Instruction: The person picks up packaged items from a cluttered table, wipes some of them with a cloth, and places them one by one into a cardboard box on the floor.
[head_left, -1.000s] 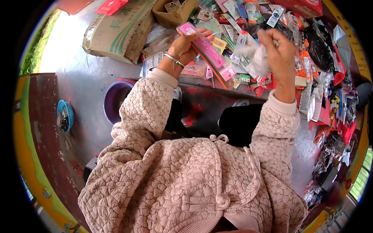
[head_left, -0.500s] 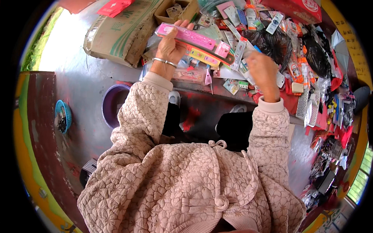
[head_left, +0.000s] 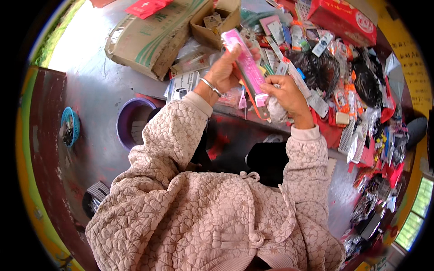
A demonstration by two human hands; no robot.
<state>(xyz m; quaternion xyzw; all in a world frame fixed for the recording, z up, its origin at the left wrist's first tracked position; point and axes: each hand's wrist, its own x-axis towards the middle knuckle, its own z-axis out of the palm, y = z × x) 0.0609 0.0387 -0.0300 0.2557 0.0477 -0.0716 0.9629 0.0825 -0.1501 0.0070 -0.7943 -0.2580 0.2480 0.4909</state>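
Note:
My left hand is closed round the upper part of a long, narrow pink pack, which slants down to the right in front of me. A small pink block shows at its lower end, and an orange-red strip runs along its left side. My right hand closes at that lower end with its thumb and finger. Under the right palm a pale, crumpled, cloth-like thing hangs down; my fingers partly hide how it is held.
A low table carries piled small packages, black plastic bags and a red box. Cardboard boxes lie at the far left. On the floor stand a purple basin and a blue basket.
The pink pack has swung from nearly level to a steep slant. My left hand has moved right with it. My right hand has come in left and down to its lower end.

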